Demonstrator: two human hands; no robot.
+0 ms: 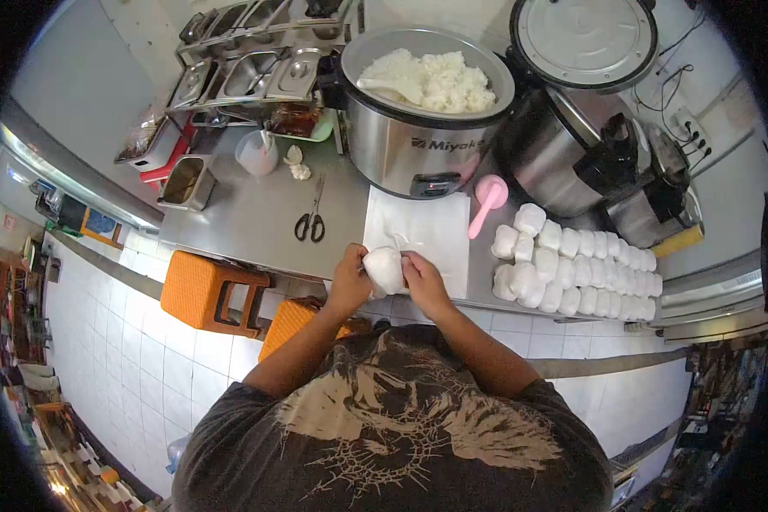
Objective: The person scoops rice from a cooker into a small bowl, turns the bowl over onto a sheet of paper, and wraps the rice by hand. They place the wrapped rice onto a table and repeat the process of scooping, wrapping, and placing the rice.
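Observation:
My left hand (350, 277) and my right hand (423, 282) hold a rounded white bundle (384, 270) between them, one at each side, fingers closed on its wrapping. Under and behind the bundle lie flat white sheets (435, 224) on the steel counter. Just beyond them stands a large rice cooker (401, 145), lid off, with white rice (448, 81) and a white paddle (391, 86) inside. A pink scoop (486, 206) rests right of the sheets. Rows of several wrapped white bundles (584, 271) cover the counter's right part.
Black-handled scissors (311, 224) lie left of the sheets. Farther left are a plastic cup (257, 154) and a metal container (187, 183). More cookers (563, 141) stand at the back right. Orange stools (203, 290) are below the counter's front edge (294, 271).

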